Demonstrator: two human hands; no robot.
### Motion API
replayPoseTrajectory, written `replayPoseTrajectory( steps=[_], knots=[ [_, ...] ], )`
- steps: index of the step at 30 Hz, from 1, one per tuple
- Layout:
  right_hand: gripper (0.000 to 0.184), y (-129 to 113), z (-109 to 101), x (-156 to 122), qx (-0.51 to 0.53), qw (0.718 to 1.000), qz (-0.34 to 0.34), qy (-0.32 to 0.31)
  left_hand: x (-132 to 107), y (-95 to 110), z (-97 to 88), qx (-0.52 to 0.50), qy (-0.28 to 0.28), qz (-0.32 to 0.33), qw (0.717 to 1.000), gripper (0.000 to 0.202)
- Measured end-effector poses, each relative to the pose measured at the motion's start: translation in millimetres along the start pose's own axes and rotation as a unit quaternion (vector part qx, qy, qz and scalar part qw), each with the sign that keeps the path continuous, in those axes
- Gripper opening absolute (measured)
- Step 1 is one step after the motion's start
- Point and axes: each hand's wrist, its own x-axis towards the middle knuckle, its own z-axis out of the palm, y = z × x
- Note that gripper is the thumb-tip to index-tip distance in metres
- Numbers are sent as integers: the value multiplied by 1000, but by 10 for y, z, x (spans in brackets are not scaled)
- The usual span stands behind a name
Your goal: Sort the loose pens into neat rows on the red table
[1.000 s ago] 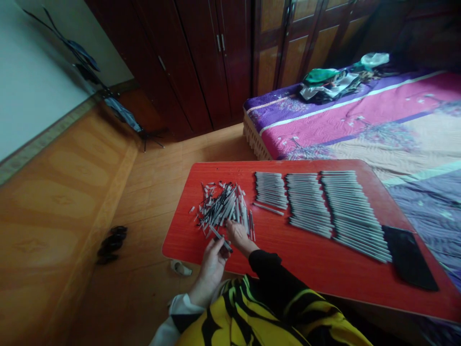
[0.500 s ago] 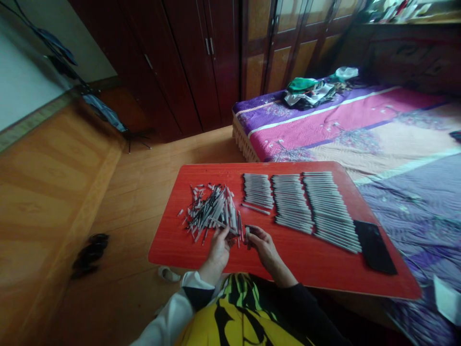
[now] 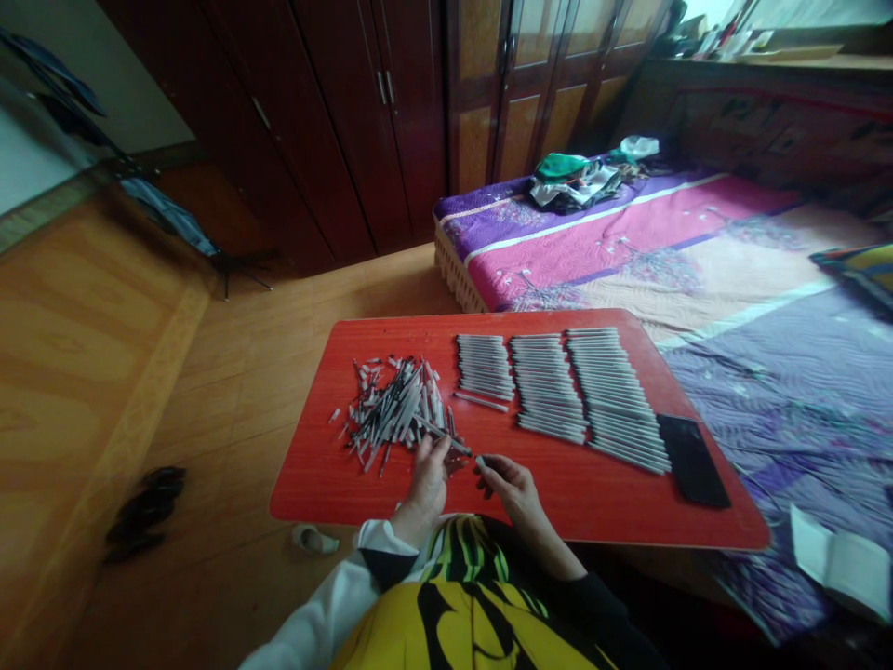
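A loose heap of pen parts (image 3: 397, 409) lies on the left of the red table (image 3: 335, 475). My left hand (image 3: 427, 479) is closed on a thin pen barrel (image 3: 446, 440) at the heap's near edge. My right hand (image 3: 509, 479) pinches a small pen piece (image 3: 481, 461) just right of it. The two hands are close together above the table's front edge. Three neat rows of finished pens (image 3: 558, 386) lie across the table's middle and right.
A black phone (image 3: 692, 447) lies at the table's right end. A bed with a purple and pink quilt (image 3: 670, 251) stands behind and to the right. Dark wardrobes (image 3: 391, 112) line the back. Dark slippers (image 3: 143, 507) and a white object (image 3: 313, 538) lie on the wooden floor.
My right hand drew back from the heap with a small piece and came to meet my left hand. The view swung to the right.
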Motion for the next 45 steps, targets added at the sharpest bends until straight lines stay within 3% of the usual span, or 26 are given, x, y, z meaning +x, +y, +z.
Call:
replayPoseTrajectory(
  steps=[5,9,12,17,22,28,35,38,41,45],
  knots=[
    [38,24,-4,-1,-9,1000,3,-10,-40,45,-16,33,-5,23,999,31],
    [40,36,-66,26,16,1000,-1,27,-31,147,-112,143,-81,14,986,25],
    [37,16,-116,43,65,997,5,43,-53,276,-203,257,-137,6,957,25],
    [31,-37,-141,45,115,991,26,60,-152,487,-288,406,-202,76,888,27],
    [28,-17,-139,52,100,994,4,50,-200,577,-316,470,-210,131,847,24],
    [29,31,-162,68,56,998,-17,34,-203,628,-336,439,-188,122,870,19],
    [38,-31,-105,59,2,999,18,-34,-155,669,-358,506,-206,159,823,20],
    [40,-54,-71,53,8,998,38,-58,-139,679,-353,570,-211,139,782,26],
    [32,-56,-90,77,52,998,39,-24,-141,671,-348,617,-221,131,744,30],
    [32,-22,-174,152,133,989,51,43,-170,629,-339,629,-231,135,730,30]
  ],
)
